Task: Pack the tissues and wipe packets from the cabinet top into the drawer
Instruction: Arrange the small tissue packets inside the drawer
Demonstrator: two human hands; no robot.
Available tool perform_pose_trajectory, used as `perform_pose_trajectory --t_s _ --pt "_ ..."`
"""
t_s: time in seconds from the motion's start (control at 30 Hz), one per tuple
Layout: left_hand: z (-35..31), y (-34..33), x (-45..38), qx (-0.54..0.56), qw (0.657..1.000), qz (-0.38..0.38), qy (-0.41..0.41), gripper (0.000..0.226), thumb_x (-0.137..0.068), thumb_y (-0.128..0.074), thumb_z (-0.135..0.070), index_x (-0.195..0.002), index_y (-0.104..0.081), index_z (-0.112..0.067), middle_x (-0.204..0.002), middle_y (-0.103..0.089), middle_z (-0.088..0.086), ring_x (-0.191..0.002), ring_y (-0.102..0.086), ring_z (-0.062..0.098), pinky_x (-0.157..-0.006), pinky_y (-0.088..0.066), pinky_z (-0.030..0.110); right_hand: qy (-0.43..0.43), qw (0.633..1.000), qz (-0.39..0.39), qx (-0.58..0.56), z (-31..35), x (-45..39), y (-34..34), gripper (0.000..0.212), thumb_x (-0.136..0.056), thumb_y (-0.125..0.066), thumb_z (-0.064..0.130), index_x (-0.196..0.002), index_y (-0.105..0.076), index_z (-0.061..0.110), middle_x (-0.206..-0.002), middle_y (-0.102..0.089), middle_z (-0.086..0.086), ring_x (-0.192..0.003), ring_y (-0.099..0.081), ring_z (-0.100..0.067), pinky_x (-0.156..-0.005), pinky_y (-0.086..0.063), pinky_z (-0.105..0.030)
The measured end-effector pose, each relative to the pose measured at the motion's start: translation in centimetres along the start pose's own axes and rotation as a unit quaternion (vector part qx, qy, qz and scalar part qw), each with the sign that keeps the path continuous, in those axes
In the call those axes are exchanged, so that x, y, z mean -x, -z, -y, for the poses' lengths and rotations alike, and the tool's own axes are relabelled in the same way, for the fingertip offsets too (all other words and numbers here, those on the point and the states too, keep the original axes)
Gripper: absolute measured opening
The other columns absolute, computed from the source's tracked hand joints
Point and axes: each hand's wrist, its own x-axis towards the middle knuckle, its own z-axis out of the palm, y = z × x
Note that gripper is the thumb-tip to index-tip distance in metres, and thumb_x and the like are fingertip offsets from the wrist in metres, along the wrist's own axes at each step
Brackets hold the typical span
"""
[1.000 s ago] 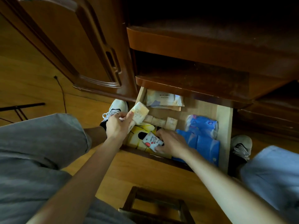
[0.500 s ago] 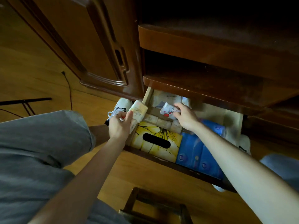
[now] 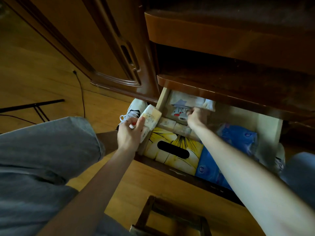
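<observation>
The low drawer [image 3: 270,124] is pulled out under the dark wooden cabinet. Inside lie a yellow tissue box [image 3: 172,163] at the front left, blue tissue packs [image 3: 238,138] to the right, a row of small cream packets [image 3: 172,124] and a large pale wipe pack [image 3: 189,101] at the back. My right hand [image 3: 196,117] reaches to the back of the drawer, its fingers closed on a small white packet with red marks [image 3: 179,113]. My left hand [image 3: 130,133] stays at the drawer's left wall, gripping small cream tissue packets [image 3: 150,116].
The open cabinet door [image 3: 95,48] stands to the left, over the wooden floor. A black cable [image 3: 81,94] and a thin black stand [image 3: 34,106] lie on the floor at left. A wooden stool [image 3: 170,217] sits below the drawer. A white shoe [image 3: 134,109] rests by the drawer's left corner.
My right hand carried the white packet with red marks from the yellow box at the drawer's front to the back, beside the pale wipe pack. My left hand stayed put with its packets.
</observation>
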Motion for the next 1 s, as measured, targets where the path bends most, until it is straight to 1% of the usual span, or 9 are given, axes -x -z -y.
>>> perform_pose_trajectory --t_s 0.1,0.23,0.37,0.47,0.6,0.73,0.87,0.93,1.0 --pt "-0.3 -0.1 0.2 -0.004 1.0 -0.001 -0.01 0.027 -0.091 -0.068 -0.053 -0.088 -0.071 -0.026 -0.087 -0.075 -0.003 -0.085 -0.074 0.021 -0.077 -0.061 0.053 0.04 0.998 0.004 -0.05 0.8 -0.2 -0.5 0.022 -0.102 -0.053 0.012 -0.124 -0.055 0.01 -0.125 -0.064 -0.018 -0.111 -0.064 -0.036 -0.097 -0.052 -0.052" --pt "-0.4 0.1 0.5 -0.011 1.0 0.001 -0.019 0.026 -0.093 -0.067 -0.049 -0.091 -0.073 -0.024 -0.089 -0.075 -0.003 -0.087 -0.073 0.021 -0.078 -0.061 0.052 0.088 0.995 0.031 0.046 1.1 -0.4 -1.5 0.021 -0.098 -0.058 0.012 -0.118 -0.065 0.01 -0.118 -0.067 -0.017 -0.107 -0.064 -0.038 -0.095 -0.053 -0.05" --pt "-0.3 0.2 0.4 -0.021 1.0 -0.006 -0.015 0.029 -0.093 -0.066 -0.05 -0.095 -0.074 -0.022 -0.086 -0.075 -0.003 -0.084 -0.073 0.02 -0.077 -0.061 0.052 0.092 0.986 -0.023 0.14 1.5 0.3 -2.2 0.021 -0.103 -0.049 0.02 -0.112 -0.068 0.017 -0.112 -0.071 -0.009 -0.099 -0.067 -0.031 -0.089 -0.056 -0.045" --pt "-0.2 0.2 0.3 -0.019 1.0 -0.004 -0.012 0.029 -0.093 -0.066 -0.049 -0.095 -0.073 -0.021 -0.086 -0.075 -0.003 -0.084 -0.073 0.019 -0.076 -0.061 0.049 0.088 0.982 0.014 0.167 2.1 0.0 -2.1 0.018 -0.101 -0.059 0.024 -0.115 -0.067 0.014 -0.112 -0.071 -0.009 -0.097 -0.067 -0.029 -0.088 -0.056 -0.043" --pt "-0.3 -0.1 0.3 -0.036 0.999 0.008 -0.025 0.029 -0.092 -0.066 -0.05 -0.095 -0.073 -0.022 -0.082 -0.071 -0.01 -0.082 -0.069 0.014 -0.07 -0.058 0.036 0.054 0.986 0.092 0.125 2.3 0.6 -1.0 0.041 -0.097 -0.067 0.033 -0.134 -0.058 0.018 -0.123 -0.066 -0.007 -0.107 -0.066 -0.028 -0.094 -0.055 -0.045" --pt "-0.9 -0.7 0.5 -0.101 0.992 0.039 -0.071 0.036 -0.094 -0.062 -0.054 -0.106 -0.073 -0.022 -0.088 -0.073 -0.004 -0.084 -0.069 0.015 -0.067 -0.056 0.033 0.118 0.987 -0.023 0.102 1.9 2.9 2.9 0.029 -0.097 -0.061 0.047 -0.121 -0.062 0.03 -0.098 -0.069 0.008 -0.083 -0.068 -0.015 -0.072 -0.056 -0.032" --pt "-2.0 -2.2 1.1 -0.157 0.976 0.086 -0.126 0.035 -0.093 -0.06 -0.056 -0.104 -0.073 -0.026 -0.099 -0.071 0.004 -0.089 -0.068 0.02 -0.067 -0.054 0.033 0.18 0.93 0.294 -0.13 2.5 6.5 6.8 0.025 -0.09 -0.071 0.046 -0.113 -0.07 0.038 -0.104 -0.074 0.008 -0.085 -0.07 -0.008 -0.067 -0.053 -0.021" --pt "-2.5 -3.1 1.7 -0.152 0.972 0.099 -0.147 0.033 -0.094 -0.062 -0.052 -0.104 -0.075 -0.024 -0.098 -0.072 0.006 -0.093 -0.068 0.023 -0.07 -0.055 0.035 0.203 0.92 0.315 -0.111 2.1 6.8 7.3 0.02 -0.092 -0.073 0.027 -0.11 -0.071 0.034 -0.106 -0.075 0.005 -0.091 -0.071 -0.01 -0.069 -0.056 -0.019" --pt "-2.8 -3.4 2.1 -0.13 0.976 0.086 -0.15 0.029 -0.094 -0.062 -0.048 -0.107 -0.073 -0.024 -0.102 -0.071 0.01 -0.1 -0.066 0.026 -0.081 -0.056 0.042 0.174 0.949 0.234 -0.116 1.2 6.1 7.5 0.017 -0.095 -0.071 0.02 -0.111 -0.069 0.027 -0.107 -0.075 -0.003 -0.081 -0.073 -0.015 -0.063 -0.059 -0.025"
